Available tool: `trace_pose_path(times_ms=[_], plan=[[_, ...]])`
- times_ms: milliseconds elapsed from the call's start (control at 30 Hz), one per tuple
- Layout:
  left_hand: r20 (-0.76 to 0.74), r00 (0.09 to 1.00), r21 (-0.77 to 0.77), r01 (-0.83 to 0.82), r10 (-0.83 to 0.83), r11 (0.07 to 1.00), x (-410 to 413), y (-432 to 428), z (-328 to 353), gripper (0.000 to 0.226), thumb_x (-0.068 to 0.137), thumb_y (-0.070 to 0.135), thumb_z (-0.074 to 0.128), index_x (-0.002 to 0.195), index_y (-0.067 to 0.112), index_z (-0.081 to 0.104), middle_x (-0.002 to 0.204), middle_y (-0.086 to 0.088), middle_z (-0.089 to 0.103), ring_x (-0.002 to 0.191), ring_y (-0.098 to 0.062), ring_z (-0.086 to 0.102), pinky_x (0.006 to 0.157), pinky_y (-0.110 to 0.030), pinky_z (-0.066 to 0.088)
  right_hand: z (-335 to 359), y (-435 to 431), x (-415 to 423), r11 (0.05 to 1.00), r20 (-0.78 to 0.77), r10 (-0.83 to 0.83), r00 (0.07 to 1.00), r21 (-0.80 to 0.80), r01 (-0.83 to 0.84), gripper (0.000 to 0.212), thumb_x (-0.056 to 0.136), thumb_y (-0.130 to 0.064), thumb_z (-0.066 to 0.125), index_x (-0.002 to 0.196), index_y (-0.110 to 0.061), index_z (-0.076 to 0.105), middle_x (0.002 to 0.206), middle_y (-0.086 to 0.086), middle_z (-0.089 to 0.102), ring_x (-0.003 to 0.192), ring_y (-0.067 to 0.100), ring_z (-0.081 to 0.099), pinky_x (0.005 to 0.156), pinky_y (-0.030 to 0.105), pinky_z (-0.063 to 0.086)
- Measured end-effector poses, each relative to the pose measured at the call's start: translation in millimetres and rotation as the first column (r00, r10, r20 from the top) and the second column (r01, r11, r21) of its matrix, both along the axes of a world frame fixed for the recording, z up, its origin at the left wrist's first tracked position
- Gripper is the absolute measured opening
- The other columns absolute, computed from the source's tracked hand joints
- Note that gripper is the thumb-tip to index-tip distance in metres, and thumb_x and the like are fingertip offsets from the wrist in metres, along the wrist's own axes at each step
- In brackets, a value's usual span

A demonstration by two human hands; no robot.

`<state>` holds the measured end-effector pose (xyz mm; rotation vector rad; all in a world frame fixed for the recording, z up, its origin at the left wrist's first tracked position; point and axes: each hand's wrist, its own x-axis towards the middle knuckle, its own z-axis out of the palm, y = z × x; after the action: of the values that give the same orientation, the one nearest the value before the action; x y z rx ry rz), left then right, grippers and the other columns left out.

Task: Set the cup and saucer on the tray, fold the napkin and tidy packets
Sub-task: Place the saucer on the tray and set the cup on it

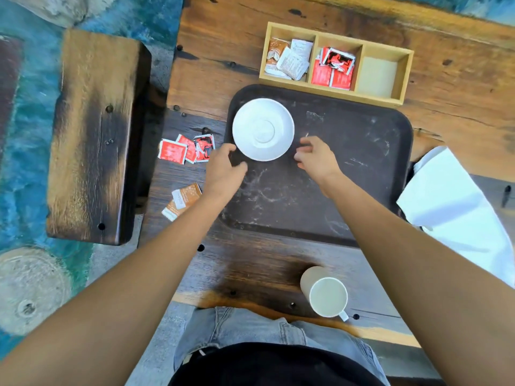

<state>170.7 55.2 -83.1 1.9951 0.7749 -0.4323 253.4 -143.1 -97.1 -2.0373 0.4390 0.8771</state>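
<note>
A white saucer (263,129) lies flat in the far left corner of the dark brown tray (348,168). My left hand (224,169) hovers just off the saucer's near left rim, fingers apart and empty. My right hand (316,157) hangs just to the saucer's right, fingers loosely curled, holding nothing. The white cup (326,293) stands on the wooden table near its front edge, off the tray. A white napkin (451,207) lies unfolded to the right of the tray. Red packets (185,150) and brown packets (182,200) lie loose on the table left of the tray.
A wooden organiser box (359,50) with three compartments sits beyond the tray: brown and white packets on the left, red ones in the middle, the right one bare. A wooden bench (94,135) stands left of the table.
</note>
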Motion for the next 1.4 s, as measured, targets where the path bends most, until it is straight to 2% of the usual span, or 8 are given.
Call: trace_pose_path(times_ms=[133, 267, 500, 633, 867, 1033, 1233, 1400], plan=[[-0.114, 0.821, 0.180, 0.570, -0.559, 0.801, -55.1, -5.0, -14.4, 0.068, 0.094, 0.021, 0.066, 0.155, 0.020, 0.035, 0.162, -0.009, 0.027, 0.149, -0.030, 0.029, 0.116, -0.043, 0.036, 12.7, -39.5, -46.5, 1.000, 0.008, 0.015, 1.000, -0.026, -0.015, 0.040, 0.094, -0.013, 0.055, 0.133, -0.020, 0.057, 0.124, 0.000, 0.065, 0.111, 0.022, 0.064, 0.095, 0.033, 0.054], [-0.215, 0.661, 0.306, 0.745, -0.719, 0.593, -80.0, -5.5, -27.0, 0.077, 0.097, 0.025, 0.064, 0.161, 0.029, 0.022, 0.171, -0.007, 0.004, 0.158, -0.031, 0.004, 0.121, -0.047, 0.031, 22.0, -90.7, -104.2, 0.998, -0.012, -0.050, 0.999, -0.045, 0.050, 0.032, 0.094, -0.017, 0.060, 0.125, -0.025, 0.062, 0.119, -0.006, 0.067, 0.113, 0.019, 0.064, 0.100, 0.035, 0.051], [-0.249, 0.606, 0.399, 0.775, -0.756, 0.490, -94.3, -10.8, -33.7, 0.081, 0.097, 0.020, 0.063, 0.162, 0.030, 0.015, 0.171, -0.013, -0.008, 0.157, -0.036, -0.003, 0.125, -0.047, 0.020, 45.0, -163.2, -210.6, 0.987, -0.123, -0.151, 0.981, -0.066, 0.144, 0.020, 0.094, -0.031, 0.069, 0.113, -0.027, 0.068, 0.118, -0.004, 0.071, 0.115, 0.022, 0.065, 0.107, 0.050, 0.049], [-0.275, 0.598, 0.398, 0.784, -0.753, 0.477, -95.8, -12.6, -31.3, 0.082, 0.098, 0.022, 0.061, 0.163, 0.028, 0.011, 0.170, -0.013, -0.010, 0.157, -0.037, -0.005, 0.125, -0.049, 0.023, 62.5, -169.0, -254.7, 0.993, -0.223, -0.115, 0.968, -0.062, 0.103, 0.040, 0.084, -0.055, 0.071, 0.117, -0.034, 0.065, 0.117, -0.012, 0.070, 0.110, 0.012, 0.066, 0.102, 0.046, 0.052], [-0.336, 0.587, 0.322, 0.807, -0.737, 0.496, -96.3, -21.8, -24.8, 0.080, 0.101, 0.033, 0.056, 0.163, 0.024, 0.007, 0.169, -0.015, -0.014, 0.155, -0.040, -0.012, 0.124, -0.054, 0.021, 57.7, -145.4, -275.8, 0.971, -0.152, 0.004, 0.988, -0.235, -0.041, 0.036, 0.098, -0.013, 0.056, 0.134, -0.010, 0.059, 0.105, 0.008, 0.072, 0.085, 0.026, 0.073, 0.082, 0.049, 0.062], [-0.367, 0.553, 0.272, 0.833, -0.748, 0.483, -88.3, -21.9, -23.0, 0.086, 0.099, 0.038, 0.060, 0.163, 0.022, 0.005, 0.168, -0.017, -0.016, 0.154, -0.043, -0.013, 0.125, -0.054, 0.014, 61.3, -136.1, -257.1, 0.947, -0.124, 0.107, 0.986, -0.288, -0.140, 0.032, 0.093, -0.012, 0.054, 0.122, -0.014, 0.066, 0.089, 0.003, 0.076, 0.060, 0.021, 0.075, 0.074, 0.042, 0.062], [-0.395, 0.533, 0.280, 0.846, -0.748, 0.455, -87.0, -25.8, -26.3, 0.086, 0.100, 0.041, 0.057, 0.163, 0.020, 0.001, 0.167, -0.020, -0.018, 0.153, -0.046, -0.015, 0.126, -0.054, 0.015, 67.3, -102.6, -199.8, 0.965, -0.037, 0.131, 0.991, -0.225, -0.136, 0.029, 0.085, -0.014, 0.055, 0.110, -0.008, 0.068, 0.099, 0.010, 0.075, 0.079, 0.030, 0.075, 0.072, 0.048, 0.064], [-0.435, 0.498, 0.301, 0.865, -0.750, 0.401, -85.8, -25.6, -28.9, 0.086, 0.101, 0.043, 0.051, 0.163, 0.016, -0.001, 0.166, -0.025, -0.020, 0.152, -0.050, -0.014, 0.125, -0.054, 0.015, 67.3, -43.9, -119.8, 0.968, 0.039, 0.188, 0.981, -0.174, -0.179, 0.024, 0.083, -0.016, 0.054, 0.103, -0.010, 0.067, 0.104, 0.008, 0.070, 0.075, 0.025, 0.074, 0.062, 0.042, 0.066]])
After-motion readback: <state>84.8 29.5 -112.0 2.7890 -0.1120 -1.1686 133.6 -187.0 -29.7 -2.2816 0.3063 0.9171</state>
